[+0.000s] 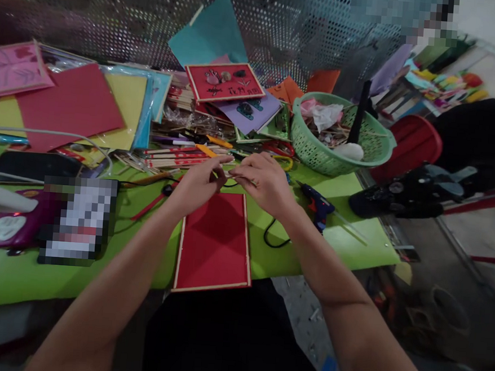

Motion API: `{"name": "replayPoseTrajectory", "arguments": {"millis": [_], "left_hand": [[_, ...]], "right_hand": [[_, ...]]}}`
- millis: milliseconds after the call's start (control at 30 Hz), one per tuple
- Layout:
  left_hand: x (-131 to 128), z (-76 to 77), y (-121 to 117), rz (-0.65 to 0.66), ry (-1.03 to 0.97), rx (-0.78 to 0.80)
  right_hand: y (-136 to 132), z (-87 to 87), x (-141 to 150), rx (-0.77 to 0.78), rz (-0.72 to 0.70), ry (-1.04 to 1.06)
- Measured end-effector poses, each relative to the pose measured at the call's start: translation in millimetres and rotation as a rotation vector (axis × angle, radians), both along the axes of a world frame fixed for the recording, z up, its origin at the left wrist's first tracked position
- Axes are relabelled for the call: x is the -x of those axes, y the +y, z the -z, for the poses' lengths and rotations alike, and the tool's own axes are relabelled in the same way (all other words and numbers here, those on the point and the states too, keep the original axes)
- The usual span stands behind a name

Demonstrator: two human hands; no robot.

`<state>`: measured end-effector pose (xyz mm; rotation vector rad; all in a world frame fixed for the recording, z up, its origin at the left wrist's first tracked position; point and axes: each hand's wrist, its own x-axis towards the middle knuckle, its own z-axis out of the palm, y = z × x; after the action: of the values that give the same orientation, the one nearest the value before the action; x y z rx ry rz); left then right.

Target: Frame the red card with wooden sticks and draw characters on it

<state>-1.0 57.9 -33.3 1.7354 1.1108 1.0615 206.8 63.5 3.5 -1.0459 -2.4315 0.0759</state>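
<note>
Perforated metal sheeting (127,19) backs a green-covered table (353,252) crowded with craft supplies: coloured card, a green plastic basket (338,158) of scraps and a blue glue gun (320,206). At the near edge, between the forearms, lies a red card (213,245). Wooden strips (248,236) already border its left, right and bottom sides; its top side shows none, so I judge the border three-quarters done, with that side left. Just beyond the top side, the right hand (267,178) pinches what looks like a thin pale sliver (231,176), though it is small and blurred. The left hand (203,179) is curled close by; I cannot tell whether it grips the sliver too.
</note>
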Motion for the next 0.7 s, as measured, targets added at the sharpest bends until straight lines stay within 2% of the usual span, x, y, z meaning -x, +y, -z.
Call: {"name": "replayPoseTrajectory", "arguments": {"millis": [133,233,367,433,700], "left_hand": [[-0.5,-3.1,-2.4,0.073,0.077,-0.002],[11.3,-10.8,-1.4,0.090,0.149,-0.005],[37.8,-25.2,-1.0,-0.153,0.285,-0.067],[47.9,-29.9,-1.0,-0.225,0.367,-0.050],[60.2,-22.1,5.0,-0.134,0.548,-0.003]], "right_hand": [[-7.5,5.1,2.1,-0.017,0.003,-0.146],[-7.9,12.0,-3.4,0.018,0.022,-0.187],[-5.3,23.8,-10.1,0.093,0.019,-0.160],[-4.3,29.2,-10.6,0.117,-0.009,-0.139],[-3.2,41.2,-6.7,0.131,-0.009,-0.131]]}}
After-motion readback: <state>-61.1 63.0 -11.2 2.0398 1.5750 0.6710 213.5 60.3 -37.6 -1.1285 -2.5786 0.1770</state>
